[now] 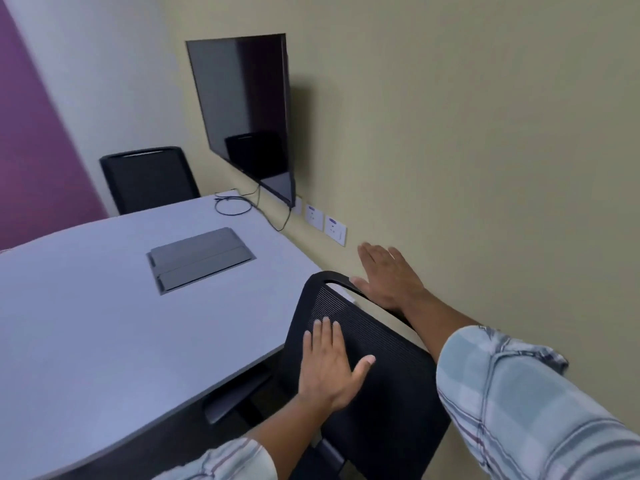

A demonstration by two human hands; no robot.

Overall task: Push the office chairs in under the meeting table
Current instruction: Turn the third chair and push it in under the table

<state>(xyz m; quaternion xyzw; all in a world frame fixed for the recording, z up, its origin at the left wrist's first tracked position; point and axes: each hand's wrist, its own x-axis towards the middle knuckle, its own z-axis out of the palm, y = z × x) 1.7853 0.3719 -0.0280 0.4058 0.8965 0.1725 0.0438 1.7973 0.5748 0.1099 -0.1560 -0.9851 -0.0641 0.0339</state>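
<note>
A black mesh-backed office chair [388, 362] stands right in front of me at the near right corner of the light grey meeting table [86, 323]. My left hand [329, 367] lies flat against the back of the mesh backrest, fingers spread. My right hand [389, 275] rests open on the top rim of the backrest at its right end, fingers stretched out toward the wall. The chair's seat is hidden under the table edge and the backrest. A second black chair [149, 178] sits at the far side of the table, its back close to the table edge.
A beige wall [485, 150] runs close along the right of the chair, with sockets [334, 228] just above table height. A dark TV [246, 116] hangs on it. A grey cable hatch [202, 258] and a coiled cable [232, 204] lie on the tabletop.
</note>
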